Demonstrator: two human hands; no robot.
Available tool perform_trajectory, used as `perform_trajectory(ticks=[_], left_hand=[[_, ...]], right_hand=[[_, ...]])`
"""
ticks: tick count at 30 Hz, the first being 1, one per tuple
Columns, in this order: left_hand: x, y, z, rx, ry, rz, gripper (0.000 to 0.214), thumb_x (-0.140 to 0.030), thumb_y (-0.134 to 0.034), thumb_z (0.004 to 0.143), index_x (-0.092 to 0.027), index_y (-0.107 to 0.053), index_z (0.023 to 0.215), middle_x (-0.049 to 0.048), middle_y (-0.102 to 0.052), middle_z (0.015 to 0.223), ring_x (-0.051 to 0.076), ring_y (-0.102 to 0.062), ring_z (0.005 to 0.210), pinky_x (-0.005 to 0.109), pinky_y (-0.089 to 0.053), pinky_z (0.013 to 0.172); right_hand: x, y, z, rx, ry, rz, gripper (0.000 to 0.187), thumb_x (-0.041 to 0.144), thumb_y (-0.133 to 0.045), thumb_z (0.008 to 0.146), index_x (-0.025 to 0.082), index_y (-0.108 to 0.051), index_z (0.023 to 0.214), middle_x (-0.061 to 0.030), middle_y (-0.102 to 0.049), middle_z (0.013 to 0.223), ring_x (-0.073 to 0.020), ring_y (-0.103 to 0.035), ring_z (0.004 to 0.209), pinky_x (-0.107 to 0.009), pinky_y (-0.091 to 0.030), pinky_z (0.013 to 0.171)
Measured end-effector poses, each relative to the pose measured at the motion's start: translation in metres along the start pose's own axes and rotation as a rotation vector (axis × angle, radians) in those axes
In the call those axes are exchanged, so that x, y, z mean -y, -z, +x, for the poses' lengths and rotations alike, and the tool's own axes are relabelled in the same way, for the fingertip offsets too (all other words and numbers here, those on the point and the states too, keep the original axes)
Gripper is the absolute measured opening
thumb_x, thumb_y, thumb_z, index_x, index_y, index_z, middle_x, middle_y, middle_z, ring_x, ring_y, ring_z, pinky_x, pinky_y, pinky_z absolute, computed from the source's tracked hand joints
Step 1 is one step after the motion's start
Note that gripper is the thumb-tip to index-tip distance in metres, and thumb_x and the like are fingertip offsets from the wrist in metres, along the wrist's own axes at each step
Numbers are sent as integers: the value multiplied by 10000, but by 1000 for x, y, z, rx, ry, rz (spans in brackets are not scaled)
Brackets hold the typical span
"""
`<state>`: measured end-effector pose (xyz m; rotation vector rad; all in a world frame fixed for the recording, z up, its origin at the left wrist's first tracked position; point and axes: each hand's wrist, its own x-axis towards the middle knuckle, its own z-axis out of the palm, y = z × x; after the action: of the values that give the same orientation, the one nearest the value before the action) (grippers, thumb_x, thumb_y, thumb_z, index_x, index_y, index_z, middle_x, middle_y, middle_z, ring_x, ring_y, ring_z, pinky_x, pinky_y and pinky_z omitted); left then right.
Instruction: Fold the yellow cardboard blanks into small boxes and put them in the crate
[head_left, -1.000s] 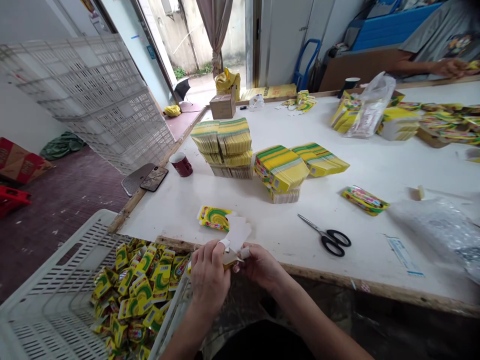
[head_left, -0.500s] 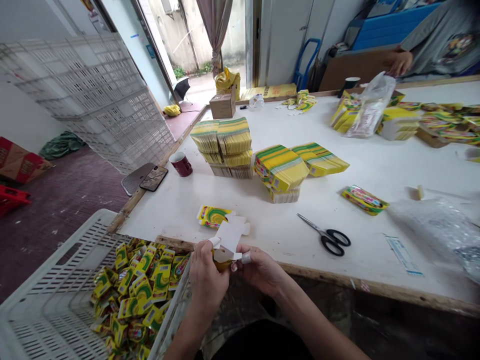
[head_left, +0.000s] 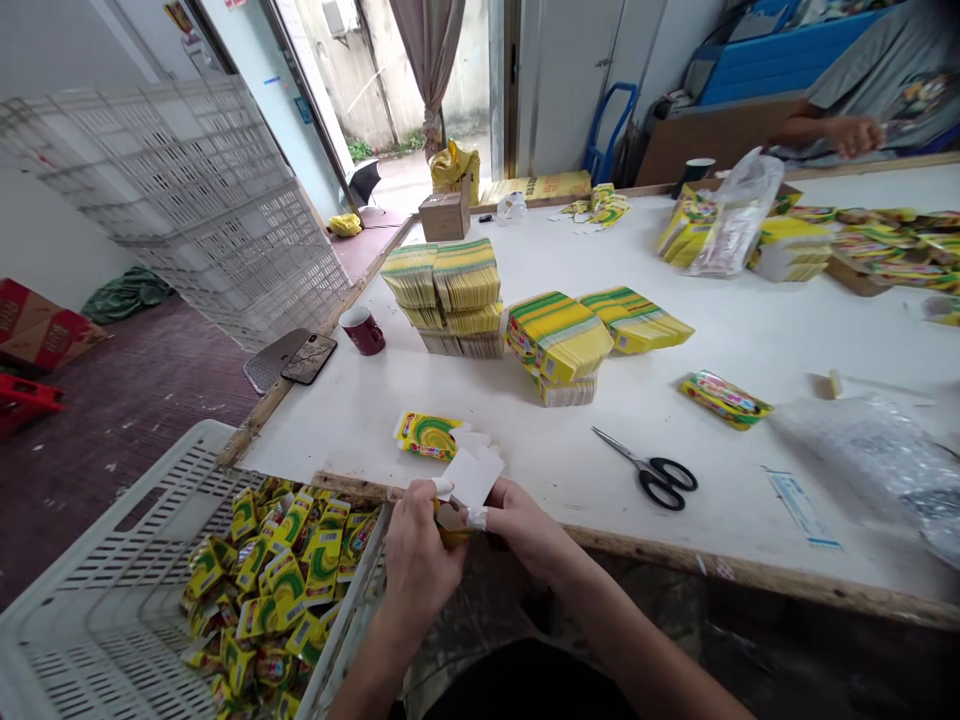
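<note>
Between my hands, at the table's near edge, is a small yellow carton (head_left: 452, 527) with its end open and a white flap (head_left: 474, 478) standing up. My left hand (head_left: 421, 548) is closed round the carton's left side. With fingers bent and the thumb at the opening, my right hand (head_left: 519, 522) grips the right side by the flap. White tape or a covering wraps a fingertip on each hand. Just beyond lies another flattened yellow-green carton (head_left: 429, 436), its white flaps towards me. How far the held carton is folded is partly hidden by my fingers.
A white crate (head_left: 112, 550) of folded cartons (head_left: 289, 590) stands below left. On the table are carton stacks (head_left: 559, 335), black-handled scissors (head_left: 649, 472), a maroon mug (head_left: 362, 330), a phone (head_left: 309, 357) and a plastic bag (head_left: 877, 450). A co-worker's hand (head_left: 856, 137) shows far right.
The carton's white flap has tilted to the right, and my right fingers have moved up behind it. The co-worker's hand has moved to the right, away from the clear bag.
</note>
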<state>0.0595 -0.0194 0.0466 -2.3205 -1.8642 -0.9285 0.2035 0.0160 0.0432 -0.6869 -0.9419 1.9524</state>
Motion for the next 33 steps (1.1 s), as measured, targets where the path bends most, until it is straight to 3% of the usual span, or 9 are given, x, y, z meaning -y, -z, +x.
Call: perform_trajectory(ticks=[4, 8, 13, 15, 17, 21, 24, 28, 33], left_hand=[[2, 0, 1, 120, 117, -58, 468, -278, -591, 757, -187, -338, 1139, 112, -604, 920, 277, -626, 809, 381, -515, 646], [4, -6, 0, 281, 171, -128, 536, -209, -519, 753, -158, -221, 1196, 123, -615, 917, 278, -633, 769, 395, -512, 622], [12, -10, -2, 144, 182, -131, 582, -258, -557, 758, -150, -237, 1233, 193, -517, 1149, 309, -559, 1046, 482, -487, 840], [16, -7, -3, 124, 197, -108, 574, -275, -612, 733, -156, -315, 1211, 170, -528, 1132, 306, -544, 1052, 484, -476, 867], [20, -1, -3, 128, 192, -127, 516, -293, -634, 732, -168, -386, 1168, 128, -566, 1059, 272, -570, 981, 442, -496, 835], [24, 11, -1, 151, 180, -169, 507, -385, -672, 714, -187, -450, 1123, 77, -611, 980, 229, -610, 891, 366, -521, 771], [24, 18, 0, 187, 163, -183, 538, -395, -694, 686, -193, -471, 1132, 64, -630, 998, 221, -624, 911, 344, -522, 789], [24, 22, 2, 267, 168, -221, 547, -363, -722, 644, -204, -503, 1120, 51, -647, 1022, 214, -631, 923, 324, -524, 798], [20, 22, 2, 231, 207, -235, 549, -412, -692, 672, -187, -497, 1133, 62, -661, 994, 216, -644, 885, 329, -535, 768]], right_hand=[[1, -1, -10, 11, 203, -272, 430, 305, -668, 783, 169, -559, 1176, -82, -621, 1137, -233, -581, 994, -364, -447, 900], [-1, -7, -17, 59, 381, -674, 443, 162, -554, 837, 179, -489, 1274, -104, -544, 1265, -238, -510, 1138, -370, -408, 983], [-3, -4, -10, -78, 492, -755, 407, 83, -433, 857, 201, -546, 1230, -89, -593, 1200, -212, -541, 1121, -342, -449, 962], [-5, 3, -7, -142, 525, -794, 428, 100, -431, 867, 201, -519, 1274, -103, -563, 1253, -219, -510, 1179, -363, -432, 999], [-8, 11, -5, -88, 564, -906, 493, 102, -414, 875, 188, -431, 1360, -130, -447, 1379, -231, -407, 1286, -388, -383, 1051], [-11, 21, -3, 63, 544, -1079, 454, 138, -418, 907, 193, -430, 1358, -168, -292, 1469, -253, -350, 1324, -383, -404, 1020], [0, 26, -3, 115, 514, -1077, 272, 194, -474, 918, 186, -595, 1161, -173, -428, 1357, -243, -492, 1197, -343, -451, 948], [23, 27, -4, 263, 434, -1060, 198, 132, -551, 858, 185, -656, 1017, -110, -559, 1115, -193, -575, 1000, -293, -471, 865], [19, 22, -7, 179, 432, -1016, 257, 164, -565, 850, 197, -610, 1101, -135, -476, 1269, -235, -482, 1182, -350, -417, 968]])
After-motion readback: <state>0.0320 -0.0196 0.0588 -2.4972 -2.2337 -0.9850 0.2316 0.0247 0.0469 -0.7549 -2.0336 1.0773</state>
